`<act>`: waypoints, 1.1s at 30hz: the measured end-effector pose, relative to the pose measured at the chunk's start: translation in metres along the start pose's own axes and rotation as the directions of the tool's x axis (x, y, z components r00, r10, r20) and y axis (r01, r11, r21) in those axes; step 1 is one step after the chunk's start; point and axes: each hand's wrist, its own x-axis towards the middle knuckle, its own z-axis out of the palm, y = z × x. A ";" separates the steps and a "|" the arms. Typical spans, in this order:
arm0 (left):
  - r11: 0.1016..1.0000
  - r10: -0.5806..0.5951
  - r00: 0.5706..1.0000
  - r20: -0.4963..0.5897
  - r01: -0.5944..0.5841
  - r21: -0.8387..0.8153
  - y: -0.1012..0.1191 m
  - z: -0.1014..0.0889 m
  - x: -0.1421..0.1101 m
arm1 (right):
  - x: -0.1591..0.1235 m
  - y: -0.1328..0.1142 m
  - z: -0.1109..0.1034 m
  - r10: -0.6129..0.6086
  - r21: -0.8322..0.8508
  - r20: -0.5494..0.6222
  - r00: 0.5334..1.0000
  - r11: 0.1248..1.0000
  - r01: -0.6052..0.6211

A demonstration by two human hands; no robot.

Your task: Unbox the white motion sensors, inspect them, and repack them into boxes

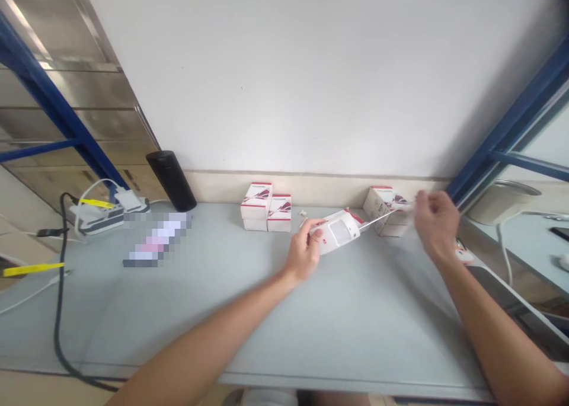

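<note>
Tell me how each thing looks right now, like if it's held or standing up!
Left hand: gripping the sensor
White motion sensor: held up, tilted
Thin white strip: sticking out from the sensor
Right hand: raised at the strip's far end
Stacked white boxes: closed, by the wall
Black cylinder: standing upright
Power strip: cables plugged in

Count at this frame, two hands in view: one left hand (303, 253), one right hand (438, 225). One white motion sensor (338, 231); one thin white strip (377, 219). On the worktop (355, 323): two stacks of red-and-white cartons (256, 207), plus one further cluster of cartons (381, 211), number there indeterminate, partly hidden. Also one small white fitting (303, 213), one black cylinder (171, 181), one white power strip (100, 218), one black cable (60, 311), one blurred item (155, 240). Yellow tags (33, 269): two. Blue frame uprights (57, 98): two, one per side.
</note>
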 end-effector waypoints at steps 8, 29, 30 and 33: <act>0.996 -0.031 0.992 -0.123 0.021 -0.085 -0.004 0.002 0.004 | -0.068 -0.030 0.023 -0.160 0.059 0.374 0.914 0.987 0.148; 0.924 -0.073 0.984 -0.160 0.007 -0.382 -0.003 -0.002 0.021 | -0.064 0.009 0.045 -0.158 -0.162 0.668 0.728 0.923 0.349; 0.921 -0.069 0.986 -0.153 0.004 -0.390 -0.002 -0.003 0.021 | -0.065 0.005 0.043 -0.185 -0.134 0.665 0.723 0.924 0.359; 0.921 -0.033 0.995 -0.094 -0.006 -0.388 0.006 -0.002 0.017 | -0.065 -0.010 0.036 -0.246 -0.060 0.611 0.752 0.933 0.354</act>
